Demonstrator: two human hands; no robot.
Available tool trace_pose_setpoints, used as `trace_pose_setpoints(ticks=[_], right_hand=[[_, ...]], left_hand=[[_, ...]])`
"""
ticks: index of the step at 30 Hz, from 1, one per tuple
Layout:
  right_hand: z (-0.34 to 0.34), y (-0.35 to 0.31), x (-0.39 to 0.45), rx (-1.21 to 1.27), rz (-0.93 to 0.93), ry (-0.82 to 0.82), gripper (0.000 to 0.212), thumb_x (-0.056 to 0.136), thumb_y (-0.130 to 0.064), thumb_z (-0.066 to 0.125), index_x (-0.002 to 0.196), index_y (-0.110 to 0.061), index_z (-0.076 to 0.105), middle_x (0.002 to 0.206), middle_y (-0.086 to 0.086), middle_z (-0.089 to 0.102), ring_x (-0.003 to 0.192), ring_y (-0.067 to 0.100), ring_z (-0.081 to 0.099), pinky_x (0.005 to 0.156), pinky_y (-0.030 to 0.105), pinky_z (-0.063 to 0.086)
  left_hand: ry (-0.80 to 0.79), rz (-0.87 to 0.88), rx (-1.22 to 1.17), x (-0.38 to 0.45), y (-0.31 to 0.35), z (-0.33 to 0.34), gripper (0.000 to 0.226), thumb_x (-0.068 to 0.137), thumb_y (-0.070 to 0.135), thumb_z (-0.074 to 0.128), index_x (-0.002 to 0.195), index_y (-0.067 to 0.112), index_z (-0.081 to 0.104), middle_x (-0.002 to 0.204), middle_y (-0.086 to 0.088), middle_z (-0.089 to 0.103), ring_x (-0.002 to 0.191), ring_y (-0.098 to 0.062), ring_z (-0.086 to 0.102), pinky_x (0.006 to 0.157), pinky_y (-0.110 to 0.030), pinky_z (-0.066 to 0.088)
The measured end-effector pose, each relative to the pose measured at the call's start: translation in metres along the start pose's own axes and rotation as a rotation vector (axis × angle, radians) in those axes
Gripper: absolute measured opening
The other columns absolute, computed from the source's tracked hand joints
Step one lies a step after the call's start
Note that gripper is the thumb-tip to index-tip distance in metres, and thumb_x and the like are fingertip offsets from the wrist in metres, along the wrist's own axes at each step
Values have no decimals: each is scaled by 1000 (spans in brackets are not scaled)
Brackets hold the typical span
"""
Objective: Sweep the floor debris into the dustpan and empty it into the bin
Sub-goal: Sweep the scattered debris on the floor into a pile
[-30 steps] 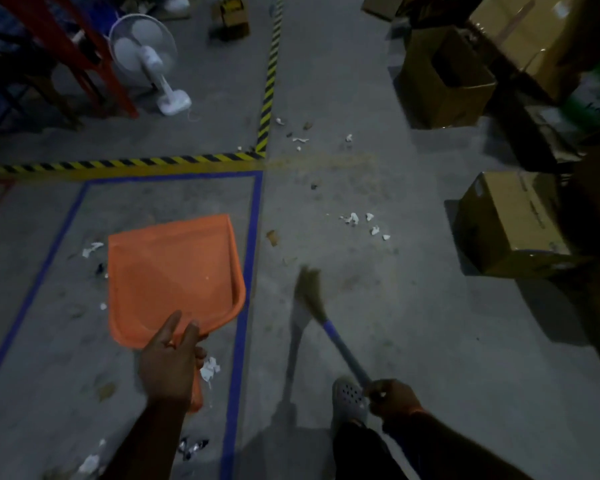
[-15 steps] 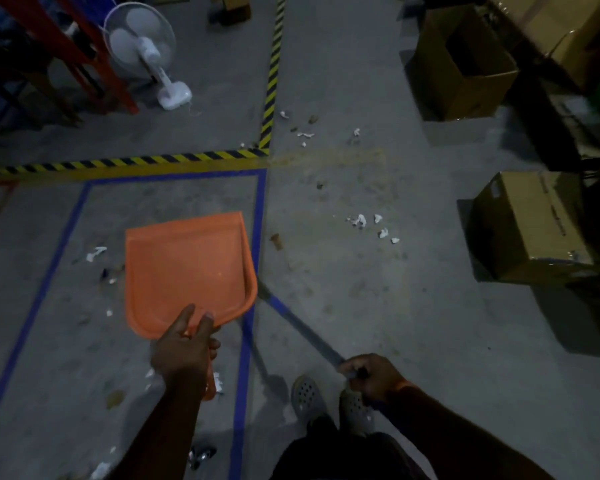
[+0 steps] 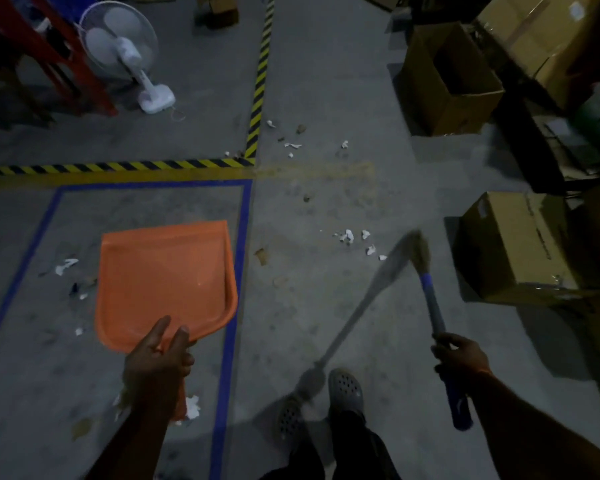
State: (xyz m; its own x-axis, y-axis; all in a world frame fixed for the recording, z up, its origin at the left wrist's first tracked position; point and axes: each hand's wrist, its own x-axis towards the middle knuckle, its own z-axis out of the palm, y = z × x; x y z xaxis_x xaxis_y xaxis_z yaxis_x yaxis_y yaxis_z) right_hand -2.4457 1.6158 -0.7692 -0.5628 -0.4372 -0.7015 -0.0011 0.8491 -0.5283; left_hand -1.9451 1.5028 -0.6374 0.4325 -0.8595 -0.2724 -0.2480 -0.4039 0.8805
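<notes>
Head view: the left hand [image 3: 156, 358] grips the handle of the orange dustpan [image 3: 167, 282], held over the blue-taped floor area. The right hand [image 3: 459, 355] grips the blue broom [image 3: 430, 299] handle, bristles raised beside white paper scraps [image 3: 357, 240] scattered on the concrete floor [image 3: 309, 306], near a cardboard box [image 3: 513, 244].

empty orange dustpan [image 3: 163, 278] above blue-taped floor, blue-handled broom [image 3: 430, 299] (bristles blurred) beside white paper scraps [image 3: 357, 240]
</notes>
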Motion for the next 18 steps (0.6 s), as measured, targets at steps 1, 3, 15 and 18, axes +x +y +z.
trace_pose_setpoints(ticks=[1,3,15,18], right_hand=[[-1,-1,11,-3,23,0,24,84,-8,74,108,-14,73,94,19,71,58,33,67,59,40,60],[7,-2,23,-41,48,-8,26,83,-7,74,109,-14,73,96,18,71,59,32,69,61,42,61],[137,-67,1,-525,-267,-343,26,84,-11,71,104,-27,74,109,4,71,80,20,71,67,22,59],[191,-75,-22,-748,-396,-502,32,84,-18,69,116,-27,72,122,-3,68,109,16,65,95,17,46]], left_hand=[[21,-13,8,4,-3,-1,45,94,26,73,138,19,62,69,-10,72,45,-13,56,48,-24,50],[50,-36,21,9,-7,-4,46,92,32,74,135,24,64,70,-7,75,46,-15,58,59,-31,51],[201,-51,-68,17,-14,-9,46,95,21,72,138,30,61,68,2,76,43,-9,53,50,-24,48],[240,-70,-36,15,-28,-28,44,95,25,72,137,31,62,68,-1,76,44,-12,54,61,-31,48]])
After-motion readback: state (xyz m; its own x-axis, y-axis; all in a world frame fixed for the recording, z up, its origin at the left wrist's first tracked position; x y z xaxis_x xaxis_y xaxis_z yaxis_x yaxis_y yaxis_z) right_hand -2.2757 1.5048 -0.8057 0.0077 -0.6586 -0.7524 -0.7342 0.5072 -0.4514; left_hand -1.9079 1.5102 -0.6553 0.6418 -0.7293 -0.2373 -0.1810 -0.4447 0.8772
